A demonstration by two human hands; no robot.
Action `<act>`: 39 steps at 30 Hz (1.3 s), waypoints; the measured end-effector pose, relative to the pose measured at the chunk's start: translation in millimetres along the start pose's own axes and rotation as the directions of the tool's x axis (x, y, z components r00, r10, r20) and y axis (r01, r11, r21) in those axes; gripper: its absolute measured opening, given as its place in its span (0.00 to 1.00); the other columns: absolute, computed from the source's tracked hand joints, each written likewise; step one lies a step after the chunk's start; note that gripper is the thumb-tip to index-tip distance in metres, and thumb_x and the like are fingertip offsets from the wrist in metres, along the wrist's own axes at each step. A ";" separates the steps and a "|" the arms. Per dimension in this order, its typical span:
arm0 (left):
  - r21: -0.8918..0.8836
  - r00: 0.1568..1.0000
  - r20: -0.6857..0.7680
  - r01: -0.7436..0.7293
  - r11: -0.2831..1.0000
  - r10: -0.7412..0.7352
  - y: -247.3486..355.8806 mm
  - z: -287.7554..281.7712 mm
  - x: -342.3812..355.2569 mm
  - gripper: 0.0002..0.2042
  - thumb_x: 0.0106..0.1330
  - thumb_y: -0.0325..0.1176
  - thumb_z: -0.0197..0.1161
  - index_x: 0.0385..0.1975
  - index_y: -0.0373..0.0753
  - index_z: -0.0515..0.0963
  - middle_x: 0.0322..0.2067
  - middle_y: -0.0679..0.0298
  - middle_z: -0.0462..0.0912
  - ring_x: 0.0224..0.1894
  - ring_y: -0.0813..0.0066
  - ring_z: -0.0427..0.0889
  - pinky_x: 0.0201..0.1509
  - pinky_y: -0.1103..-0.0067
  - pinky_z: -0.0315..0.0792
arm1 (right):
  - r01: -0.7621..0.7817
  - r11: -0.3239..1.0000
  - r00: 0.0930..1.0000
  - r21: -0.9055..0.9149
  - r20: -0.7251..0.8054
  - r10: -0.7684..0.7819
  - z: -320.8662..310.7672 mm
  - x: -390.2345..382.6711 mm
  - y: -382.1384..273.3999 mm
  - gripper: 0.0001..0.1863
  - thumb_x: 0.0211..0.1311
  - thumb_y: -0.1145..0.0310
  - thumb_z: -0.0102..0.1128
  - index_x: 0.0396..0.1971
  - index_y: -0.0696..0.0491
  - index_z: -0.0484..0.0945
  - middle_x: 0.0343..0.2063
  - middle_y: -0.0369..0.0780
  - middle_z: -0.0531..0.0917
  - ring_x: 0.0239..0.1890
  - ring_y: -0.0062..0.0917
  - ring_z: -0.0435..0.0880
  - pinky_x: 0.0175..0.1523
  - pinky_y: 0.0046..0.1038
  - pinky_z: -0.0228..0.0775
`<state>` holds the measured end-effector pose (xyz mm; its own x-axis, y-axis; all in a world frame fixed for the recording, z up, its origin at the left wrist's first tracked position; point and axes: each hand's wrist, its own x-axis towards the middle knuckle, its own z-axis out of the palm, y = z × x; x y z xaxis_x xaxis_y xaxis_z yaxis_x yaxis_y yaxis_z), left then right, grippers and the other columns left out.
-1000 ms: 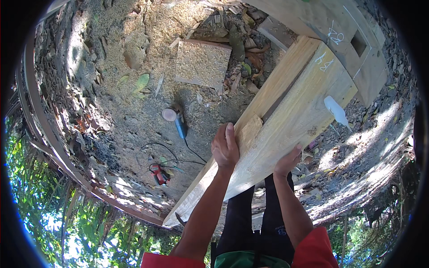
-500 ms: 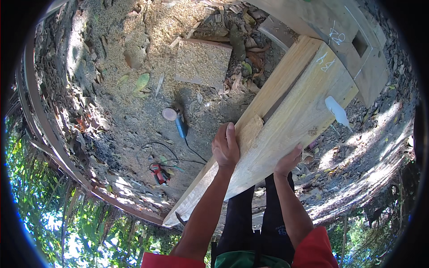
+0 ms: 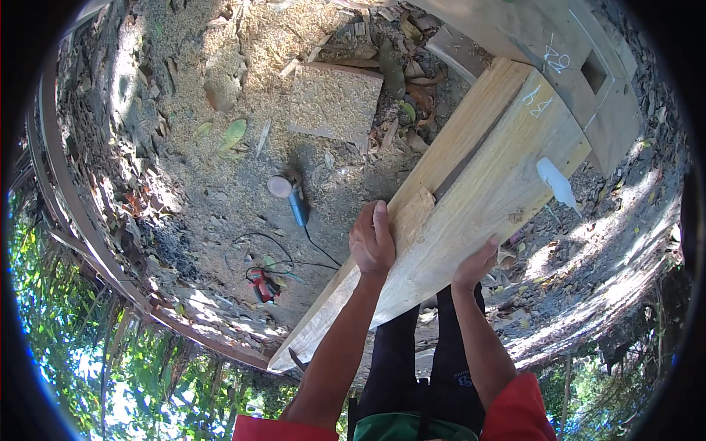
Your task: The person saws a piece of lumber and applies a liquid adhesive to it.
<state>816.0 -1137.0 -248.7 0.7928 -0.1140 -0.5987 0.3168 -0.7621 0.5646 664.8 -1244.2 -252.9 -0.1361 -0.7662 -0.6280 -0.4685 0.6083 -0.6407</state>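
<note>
A long pale wooden board (image 3: 478, 187) lies slantwise in front of me, with a narrower strip of wood (image 3: 460, 128) along its far side and a dark gap between them. My left hand (image 3: 373, 241) grips the far left edge, thumb up. On the near edge, my right hand (image 3: 474, 266) holds the board, its fingers partly hidden beneath it. A small rough wood piece (image 3: 417, 209) sits across the gap beside my left hand. A white squeeze bottle (image 3: 556, 182) rests tilted at the board's right edge.
The board's far end meets a wide timber (image 3: 566, 81) with a square hole and chalk marks. On the sawdust-strewn ground lie an angle grinder (image 3: 294, 200) with its cord, a red tool (image 3: 262, 285) and a flat square slab (image 3: 334, 103).
Both hands keep their hold. The white bottle has tilted very slightly; nothing else has visibly moved.
</note>
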 end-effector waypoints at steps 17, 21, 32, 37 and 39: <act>0.053 0.999 0.006 0.042 0.998 -0.043 -2.3 -1.1 -0.5 0.24 0.76 0.47 0.42 0.42 0.33 0.80 0.35 0.48 0.85 0.36 0.52 0.84 0.43 0.66 0.74 | -0.004 1.000 1.000 0.017 -0.009 0.004 2.9 -1.6 -1.5 0.40 0.73 0.42 0.39 0.64 0.68 0.61 0.60 0.52 0.71 0.57 0.38 0.74 0.63 0.35 0.65; 0.060 0.999 0.007 0.034 0.998 -0.035 -1.8 -1.1 -0.3 0.24 0.76 0.47 0.42 0.42 0.32 0.80 0.34 0.48 0.84 0.35 0.53 0.84 0.42 0.66 0.73 | -0.010 1.000 1.000 0.023 -0.004 0.010 2.7 -1.5 -2.1 0.41 0.73 0.41 0.40 0.64 0.68 0.61 0.60 0.52 0.71 0.57 0.38 0.74 0.63 0.35 0.65; 0.076 1.000 0.013 0.012 0.997 -0.013 -4.4 -1.9 -0.5 0.24 0.76 0.47 0.41 0.41 0.33 0.79 0.33 0.49 0.84 0.34 0.53 0.83 0.42 0.66 0.73 | -0.009 1.000 1.000 0.012 -0.006 0.009 0.8 -0.6 1.5 0.41 0.72 0.40 0.41 0.63 0.68 0.63 0.58 0.51 0.72 0.56 0.37 0.75 0.61 0.34 0.66; 0.037 1.000 -0.002 -0.019 0.999 0.020 -2.6 -2.7 0.4 0.20 0.75 0.46 0.46 0.38 0.34 0.78 0.30 0.48 0.80 0.34 0.44 0.79 0.40 0.61 0.70 | -0.010 1.000 1.000 0.017 -0.010 0.010 7.8 -4.2 -5.0 0.40 0.72 0.41 0.41 0.61 0.68 0.65 0.57 0.51 0.74 0.54 0.37 0.76 0.59 0.35 0.67; 0.041 0.999 -0.007 -0.038 0.998 0.039 -6.2 0.0 -0.5 0.21 0.75 0.46 0.45 0.37 0.34 0.78 0.30 0.48 0.80 0.34 0.43 0.79 0.40 0.60 0.70 | 0.040 0.997 0.998 0.064 -0.058 -0.036 9.0 -2.5 -3.6 0.37 0.72 0.44 0.44 0.54 0.70 0.70 0.47 0.51 0.79 0.46 0.34 0.78 0.55 0.34 0.68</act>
<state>813.6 -1132.3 -251.9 0.8081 -0.1390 -0.5725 0.2645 -0.7827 0.5634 674.6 -1242.6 -253.0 -0.1698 -0.7984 -0.5777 -0.4169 0.5894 -0.6920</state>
